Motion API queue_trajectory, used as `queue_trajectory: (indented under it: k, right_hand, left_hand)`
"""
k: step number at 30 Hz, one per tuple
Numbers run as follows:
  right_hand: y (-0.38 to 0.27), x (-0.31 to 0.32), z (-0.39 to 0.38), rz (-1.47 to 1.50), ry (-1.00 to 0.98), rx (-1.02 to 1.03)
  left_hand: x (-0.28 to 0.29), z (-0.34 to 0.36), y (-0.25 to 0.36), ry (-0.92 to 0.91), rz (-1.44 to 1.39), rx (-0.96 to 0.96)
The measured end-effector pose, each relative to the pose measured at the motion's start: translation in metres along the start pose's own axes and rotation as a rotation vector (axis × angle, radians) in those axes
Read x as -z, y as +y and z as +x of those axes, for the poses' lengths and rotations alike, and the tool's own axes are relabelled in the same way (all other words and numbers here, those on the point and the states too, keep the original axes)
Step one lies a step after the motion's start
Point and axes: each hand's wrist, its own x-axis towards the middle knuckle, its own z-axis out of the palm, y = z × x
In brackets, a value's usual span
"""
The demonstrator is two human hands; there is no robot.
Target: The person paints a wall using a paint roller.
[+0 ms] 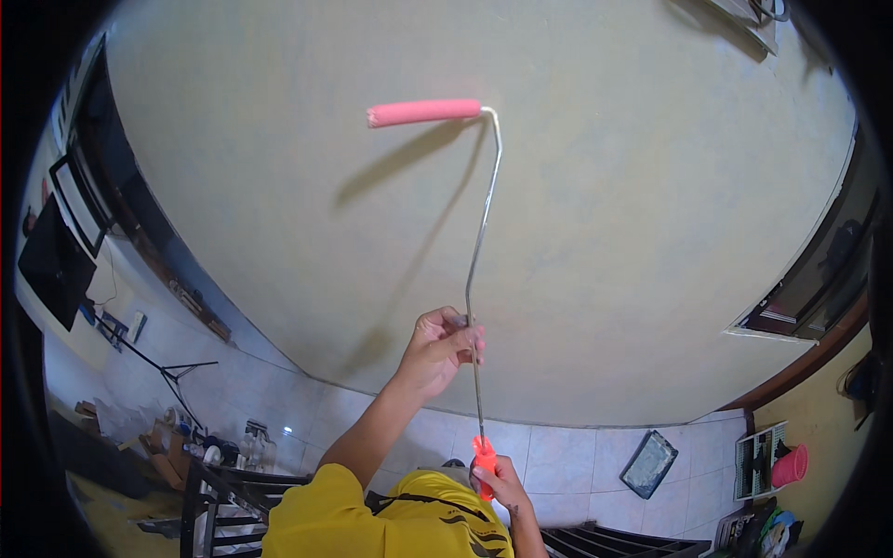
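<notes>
Paint roller (423, 112) with a pink sleeve lies flat against the pale yellow wall (605, 186), high above the person, its thin metal rod (479, 260) running down to an orange handle (485, 458). The left hand (442, 349) is clenched around the rod partway along. The right hand (499, 484) grasps the orange handle at the bottom end. A paint tray (649, 463) rests on the tiled floor (577, 456) near the wall's foot, well apart from both hands.
</notes>
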Motion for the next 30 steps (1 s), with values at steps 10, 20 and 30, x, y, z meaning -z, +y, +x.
queue_trajectory:
  k: [10, 20, 30]
  right_hand:
    - [0.016, 0.012, 0.001, -0.142, 0.217, -0.104]
    - [0.064, 0.025, -0.033, 0.122, 0.277, -0.13]
    - [0.073, 0.038, -0.056, 0.311, 0.286, -0.022]
  left_hand:
    - [0.019, -0.005, -0.03, 0.176, 0.036, 0.145]
    - [-0.012, -0.013, -0.077, 0.088, 0.168, 0.347]
    - [-0.054, -0.004, -0.118, 0.03, 0.055, 0.569]
